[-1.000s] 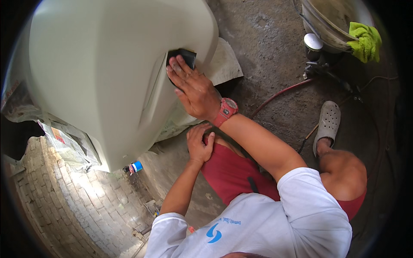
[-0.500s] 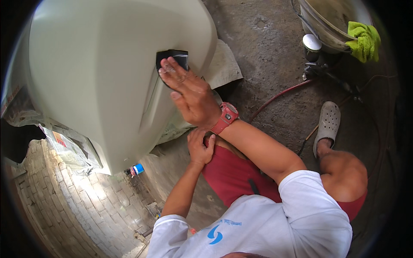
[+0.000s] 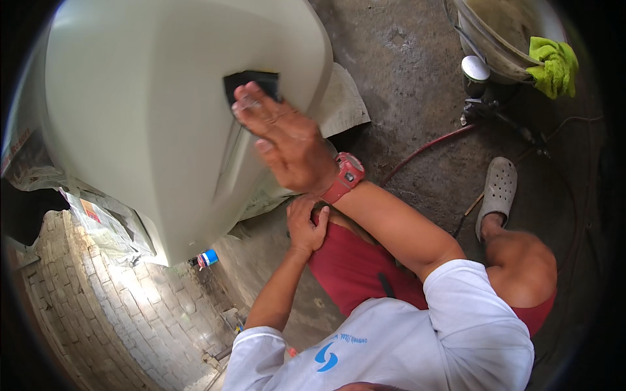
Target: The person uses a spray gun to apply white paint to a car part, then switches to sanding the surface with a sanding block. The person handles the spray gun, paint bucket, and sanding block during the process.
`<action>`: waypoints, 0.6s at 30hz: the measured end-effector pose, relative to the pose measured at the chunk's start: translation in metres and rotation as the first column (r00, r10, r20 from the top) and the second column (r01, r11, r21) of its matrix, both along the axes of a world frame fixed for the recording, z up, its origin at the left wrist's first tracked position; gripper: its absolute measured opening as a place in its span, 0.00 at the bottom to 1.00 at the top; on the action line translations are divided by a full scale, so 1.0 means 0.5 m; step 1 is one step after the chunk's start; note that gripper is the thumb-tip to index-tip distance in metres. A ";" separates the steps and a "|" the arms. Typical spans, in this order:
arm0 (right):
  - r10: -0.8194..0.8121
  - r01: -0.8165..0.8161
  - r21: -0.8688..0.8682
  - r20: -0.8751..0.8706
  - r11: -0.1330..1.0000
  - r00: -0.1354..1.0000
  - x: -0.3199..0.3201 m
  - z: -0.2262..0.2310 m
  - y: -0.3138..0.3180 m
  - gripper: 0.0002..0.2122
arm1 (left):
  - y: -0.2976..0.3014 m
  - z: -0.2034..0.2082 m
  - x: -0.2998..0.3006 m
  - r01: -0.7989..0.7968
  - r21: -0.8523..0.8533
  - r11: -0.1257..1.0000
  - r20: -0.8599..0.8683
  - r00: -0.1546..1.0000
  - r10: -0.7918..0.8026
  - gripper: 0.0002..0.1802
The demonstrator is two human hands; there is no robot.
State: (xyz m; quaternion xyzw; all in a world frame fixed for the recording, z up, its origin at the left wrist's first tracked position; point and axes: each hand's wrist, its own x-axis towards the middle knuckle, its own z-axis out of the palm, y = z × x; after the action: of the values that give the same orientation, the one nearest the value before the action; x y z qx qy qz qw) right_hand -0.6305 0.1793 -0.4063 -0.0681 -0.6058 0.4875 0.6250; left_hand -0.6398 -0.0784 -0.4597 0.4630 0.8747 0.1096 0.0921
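My right hand (image 3: 290,140), with a red watch (image 3: 345,176) at the wrist, lies palm down on a pale grey-green painted body panel (image 3: 176,98). Under its outstretched fingers is a black sheet of sandpaper (image 3: 261,81), pressed flat against the panel just above a narrow recessed crease. Part of the sheet sticks out past the fingertips; the rest is hidden by the hand. Lower down, my left hand (image 3: 306,225) rests on my bent knee, thumb apart from the fingers and nothing in it.
Newspaper masking (image 3: 342,101) shows along the panel's edges. A small blue-capped container (image 3: 207,259) lies below the panel. At the upper right stand a bucket (image 3: 499,52) with a lime-green cloth (image 3: 553,65) and a spray gun (image 3: 479,104); a red hose (image 3: 430,151) crosses the concrete floor.
My right hand has slid slightly left and up across the panel, taking the sandpaper with it. My left hand stays on the knee.
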 end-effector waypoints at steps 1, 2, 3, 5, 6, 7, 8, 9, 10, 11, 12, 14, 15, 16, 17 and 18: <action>-0.017 0.016 -0.009 -0.081 1.000 0.997 0.000 -0.005 0.016 0.23 | 0.002 -0.001 0.000 0.004 0.009 1.000 0.007 1.000 -0.005 0.14; -0.031 0.030 -0.045 -0.040 0.999 0.999 -0.011 -0.004 0.041 0.23 | 0.003 -0.001 0.000 0.012 0.014 1.000 0.011 1.000 -0.012 0.14; -0.058 0.053 -0.101 -0.048 0.993 0.997 -0.030 0.004 0.080 0.23 | 0.002 -0.002 0.000 0.014 0.018 1.000 0.016 1.000 -0.014 0.14; -0.079 0.072 -0.142 -0.043 0.987 0.996 -0.072 0.035 0.144 0.24 | -0.009 -0.001 -0.002 0.016 0.017 1.000 0.013 1.000 -0.016 0.14; -0.074 0.069 -0.123 -0.033 0.990 0.997 -0.094 0.056 0.167 0.24 | -0.016 0.000 -0.004 0.016 0.014 1.000 0.006 1.000 -0.017 0.14; -0.069 0.067 -0.105 -0.021 0.992 0.997 -0.105 0.075 0.171 0.24 | -0.024 -0.001 -0.005 0.014 0.017 1.000 0.001 1.000 -0.014 0.14; -0.090 0.088 -0.080 -0.021 0.993 0.996 -0.107 0.089 0.155 0.24 | -0.031 -0.002 -0.007 0.011 0.004 1.000 -0.003 1.000 -0.011 0.14; -0.112 0.111 -0.055 -0.021 0.992 0.994 -0.097 0.098 0.120 0.23 | -0.036 -0.004 -0.008 0.006 -0.004 1.000 -0.004 1.000 -0.006 0.14; -0.135 0.135 -0.021 -0.011 0.991 0.991 -0.081 0.102 0.079 0.23 | -0.040 -0.008 -0.009 0.002 -0.009 1.000 -0.006 1.000 -0.002 0.14; -0.083 0.083 0.008 -0.010 0.996 0.996 -0.057 0.102 0.033 0.24 | -0.040 -0.012 -0.011 -0.003 -0.031 1.000 -0.028 1.000 0.002 0.14; -0.040 0.039 0.065 0.016 0.997 0.999 -0.036 0.098 0.002 0.24 | -0.039 -0.015 -0.013 -0.008 -0.054 0.999 -0.050 0.999 0.005 0.14; 0.014 -0.016 0.156 0.016 0.988 1.000 -0.007 0.089 -0.022 0.24 | -0.034 -0.021 -0.015 0.004 -0.050 0.999 -0.079 0.997 -0.008 0.15; -0.015 0.013 0.143 0.010 0.990 1.000 -0.008 0.089 -0.008 0.23 | -0.029 -0.023 -0.015 0.023 -0.022 0.999 -0.087 0.996 -0.024 0.15; -0.070 0.075 0.101 -0.051 0.992 0.996 -0.014 0.092 0.021 0.23 | -0.026 -0.022 -0.013 0.037 0.009 0.999 -0.084 0.996 -0.036 0.15; -0.104 0.108 0.047 -0.077 0.993 0.992 -0.024 0.102 0.052 0.22 | -0.026 -0.019 -0.010 0.032 0.014 0.999 -0.060 0.998 -0.031 0.14; -0.094 0.095 0.005 -0.091 0.995 0.991 -0.043 0.117 0.091 0.21 | -0.028 -0.015 -0.007 0.026 0.021 0.999 -0.025 0.999 -0.026 0.14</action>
State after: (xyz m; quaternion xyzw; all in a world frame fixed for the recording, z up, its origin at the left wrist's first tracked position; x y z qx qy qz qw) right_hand -0.6519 0.2249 -0.3479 -0.0716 -0.5753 0.4572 0.6745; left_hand -0.6431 -0.0922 -0.4671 0.4766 0.8685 0.1122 0.0776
